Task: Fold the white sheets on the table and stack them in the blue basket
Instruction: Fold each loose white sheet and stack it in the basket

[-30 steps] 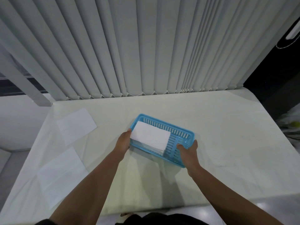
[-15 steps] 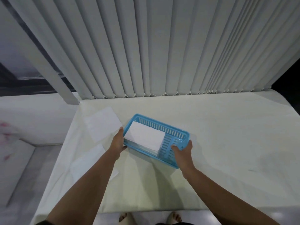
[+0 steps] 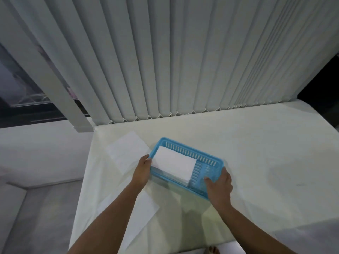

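Note:
A blue basket with slotted walls sits on the white table, holding a stack of folded white sheets in its left part. My left hand grips the basket's left end, with the thumb at the rim beside the stack. My right hand grips the basket's near right corner, thumb inside. Two unfolded white sheets lie flat on the table: one just left of the basket, the other near the front edge, partly under my left forearm.
Vertical white blinds hang along the table's far edge. The table's left edge drops to a grey floor. A white post slants at the far left. Bare toes show below the table's front edge.
The basket, held in both hands, has slid left toward the flat sheets, and the view has swung left with it. Both hands keep their grip.

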Motion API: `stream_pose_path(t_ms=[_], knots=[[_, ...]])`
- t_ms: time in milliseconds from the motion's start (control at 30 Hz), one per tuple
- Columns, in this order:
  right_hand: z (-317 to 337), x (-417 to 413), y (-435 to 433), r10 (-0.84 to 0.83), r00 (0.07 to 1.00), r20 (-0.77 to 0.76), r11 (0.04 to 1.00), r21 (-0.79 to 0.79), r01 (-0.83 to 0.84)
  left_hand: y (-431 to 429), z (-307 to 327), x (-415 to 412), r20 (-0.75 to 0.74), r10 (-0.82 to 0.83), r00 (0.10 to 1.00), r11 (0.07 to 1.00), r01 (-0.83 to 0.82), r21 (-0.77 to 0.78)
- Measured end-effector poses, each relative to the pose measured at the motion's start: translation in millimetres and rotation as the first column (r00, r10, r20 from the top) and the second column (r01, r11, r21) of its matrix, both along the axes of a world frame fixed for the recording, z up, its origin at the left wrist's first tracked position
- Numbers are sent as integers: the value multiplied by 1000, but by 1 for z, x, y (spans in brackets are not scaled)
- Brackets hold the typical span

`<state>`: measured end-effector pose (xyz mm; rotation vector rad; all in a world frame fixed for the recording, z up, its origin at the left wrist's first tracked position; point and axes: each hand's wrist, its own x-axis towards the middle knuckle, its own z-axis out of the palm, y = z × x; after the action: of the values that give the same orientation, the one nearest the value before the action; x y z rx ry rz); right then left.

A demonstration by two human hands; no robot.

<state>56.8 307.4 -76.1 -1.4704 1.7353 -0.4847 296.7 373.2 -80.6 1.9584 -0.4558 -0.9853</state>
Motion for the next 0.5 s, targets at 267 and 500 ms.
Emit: stream_pose_path(t_ms=[267,500], knots=[[-5,11,26,48,993,-112,996,-67,-56,13,-2,20,111,-187,976,980,177,90],[-4,13,34,33,995,-96,997,-61,-39,2,-2,26,171,-234,957,968,213,130]])
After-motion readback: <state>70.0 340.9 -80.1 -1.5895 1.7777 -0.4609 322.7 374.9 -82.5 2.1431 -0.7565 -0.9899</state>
